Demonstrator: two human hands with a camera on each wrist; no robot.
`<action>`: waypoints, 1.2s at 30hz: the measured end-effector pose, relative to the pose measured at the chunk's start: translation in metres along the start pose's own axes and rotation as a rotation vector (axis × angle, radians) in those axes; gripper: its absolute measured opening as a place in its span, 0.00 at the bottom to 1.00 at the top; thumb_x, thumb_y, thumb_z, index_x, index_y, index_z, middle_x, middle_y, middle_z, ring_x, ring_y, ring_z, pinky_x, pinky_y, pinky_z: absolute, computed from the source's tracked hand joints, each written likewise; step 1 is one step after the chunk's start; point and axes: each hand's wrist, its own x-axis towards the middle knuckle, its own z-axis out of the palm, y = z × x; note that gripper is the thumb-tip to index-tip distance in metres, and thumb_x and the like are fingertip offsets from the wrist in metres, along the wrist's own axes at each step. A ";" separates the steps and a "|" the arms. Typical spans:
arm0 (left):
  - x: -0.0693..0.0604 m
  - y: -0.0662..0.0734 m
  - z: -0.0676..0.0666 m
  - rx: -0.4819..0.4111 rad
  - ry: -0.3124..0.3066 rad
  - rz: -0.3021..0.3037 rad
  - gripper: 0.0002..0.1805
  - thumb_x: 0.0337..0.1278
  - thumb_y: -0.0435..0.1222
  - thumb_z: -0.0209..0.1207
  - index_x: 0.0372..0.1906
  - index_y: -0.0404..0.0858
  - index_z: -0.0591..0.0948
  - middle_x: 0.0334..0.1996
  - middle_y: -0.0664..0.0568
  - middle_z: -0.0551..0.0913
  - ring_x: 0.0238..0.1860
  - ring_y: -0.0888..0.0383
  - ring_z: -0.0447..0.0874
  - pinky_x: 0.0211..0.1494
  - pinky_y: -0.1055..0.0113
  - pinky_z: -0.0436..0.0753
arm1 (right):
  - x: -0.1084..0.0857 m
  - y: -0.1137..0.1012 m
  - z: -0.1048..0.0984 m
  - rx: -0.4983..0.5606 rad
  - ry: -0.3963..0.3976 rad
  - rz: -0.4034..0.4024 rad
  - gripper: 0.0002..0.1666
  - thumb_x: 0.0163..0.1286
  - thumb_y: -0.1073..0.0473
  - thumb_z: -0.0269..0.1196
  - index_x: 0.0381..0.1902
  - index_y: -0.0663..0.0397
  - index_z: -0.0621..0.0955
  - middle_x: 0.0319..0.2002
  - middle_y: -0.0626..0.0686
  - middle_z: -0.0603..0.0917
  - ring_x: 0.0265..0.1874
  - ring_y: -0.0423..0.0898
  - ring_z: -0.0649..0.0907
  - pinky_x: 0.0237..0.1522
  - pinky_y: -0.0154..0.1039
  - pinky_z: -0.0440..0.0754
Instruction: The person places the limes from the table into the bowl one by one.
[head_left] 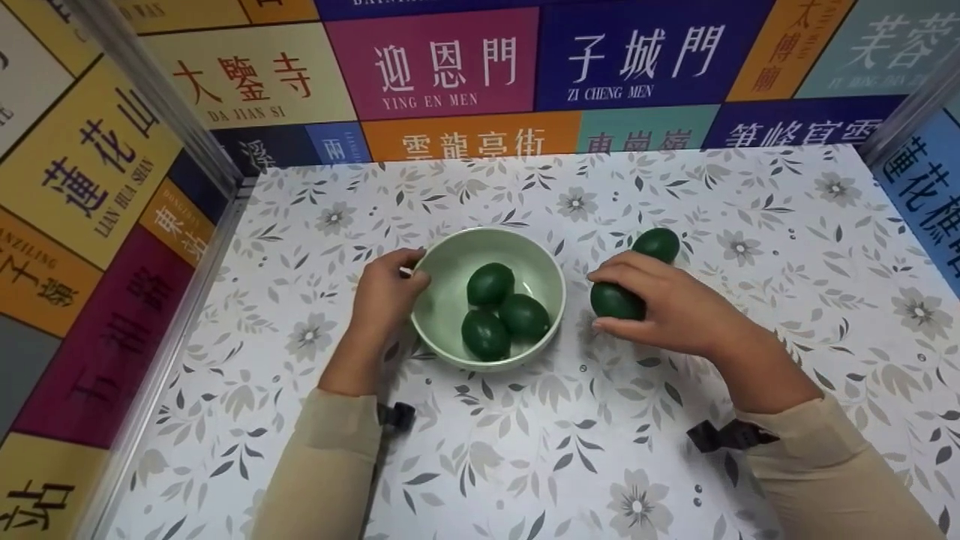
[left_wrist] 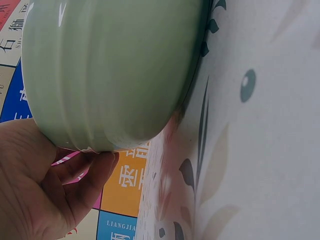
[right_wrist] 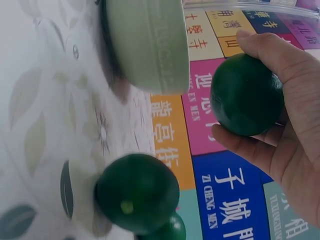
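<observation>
A light green bowl [head_left: 442, 330] stands on the table with 3 dark green oval fruits [head_left: 490, 284] inside. At its left side, my left hand [head_left: 386, 292] grips the rim; the left wrist view shows the fingers against the bowl's outer wall [left_wrist: 115, 75]. Right of the bowl, my right hand [head_left: 667, 300] holds another dark green oval fruit [right_wrist: 246, 95] between thumb and fingers, lifted off the table in the right wrist view. Beyond that hand lies a further fruit [head_left: 657, 244]. The right wrist view has two fruits on the table, the nearer one [right_wrist: 138, 193] partly covering the other [right_wrist: 172, 228].
A white cloth with grey flowers and leaves [head_left: 525, 450] covers the table. Coloured panels with Chinese lettering [head_left: 442, 60] rise behind it and along the left side [head_left: 90, 165]. Another panel [head_left: 926, 180] stands at the right edge. Dark straps [head_left: 731, 435] sit at both wrists.
</observation>
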 end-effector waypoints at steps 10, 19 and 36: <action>0.001 -0.002 -0.001 0.023 -0.001 0.042 0.22 0.63 0.35 0.61 0.62 0.43 0.85 0.48 0.47 0.87 0.45 0.52 0.86 0.43 0.59 0.86 | 0.020 -0.011 0.014 0.036 0.017 -0.021 0.34 0.63 0.48 0.76 0.65 0.52 0.81 0.61 0.53 0.81 0.60 0.50 0.81 0.62 0.49 0.80; 0.002 -0.001 -0.001 0.015 -0.003 0.030 0.23 0.61 0.34 0.61 0.62 0.43 0.85 0.48 0.47 0.87 0.44 0.52 0.85 0.43 0.60 0.86 | 0.036 -0.021 0.025 0.060 0.037 -0.004 0.34 0.65 0.46 0.74 0.66 0.51 0.81 0.61 0.56 0.79 0.60 0.53 0.81 0.64 0.51 0.80; 0.000 -0.001 -0.001 -0.006 -0.010 0.011 0.23 0.62 0.35 0.61 0.62 0.44 0.85 0.49 0.47 0.86 0.45 0.52 0.86 0.44 0.60 0.87 | 0.051 -0.021 0.050 0.100 0.101 -0.032 0.34 0.65 0.50 0.74 0.67 0.54 0.80 0.64 0.59 0.78 0.64 0.56 0.79 0.65 0.53 0.80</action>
